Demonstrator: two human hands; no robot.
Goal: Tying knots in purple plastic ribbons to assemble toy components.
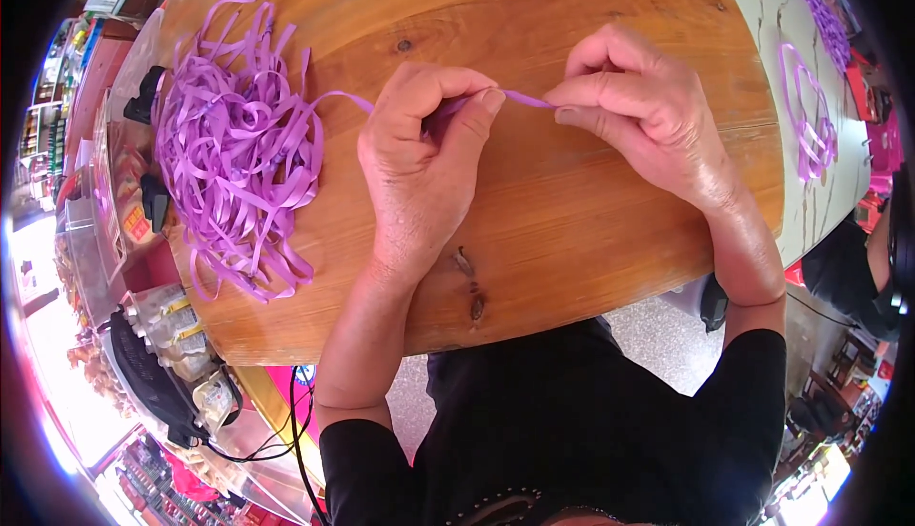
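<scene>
Sitting at the left rim of the round wooden table [572,240]: a loose heap of purple ribbon [233,150], some strands lying right at the table's curved edge, one strand trailing off rightward toward the hands. Leaving bare wood open between the heap and the hands, and more bare wood along the near edge below the wrists and across the far side of the top. Crowding the floor beyond the left edge: shelves and packaged goods.

Coming up from the lower edge over the near rim, wrist bent, knuckles up: left hand [419,159], fingers curled into a loose fist, thumb and forefinger pinching the ribbon strand [519,98]. Stretching taut just above the wood between the two hands, that short purple length. Gripping its other end: right hand [634,111], forefinger and thumb pressed together on the strand, remaining fingers folded, forearm angling in from the lower right past the table's edge.

Lying well apart on a pale surface [762,11] at far right: more purple ribbon loops [805,116].
</scene>
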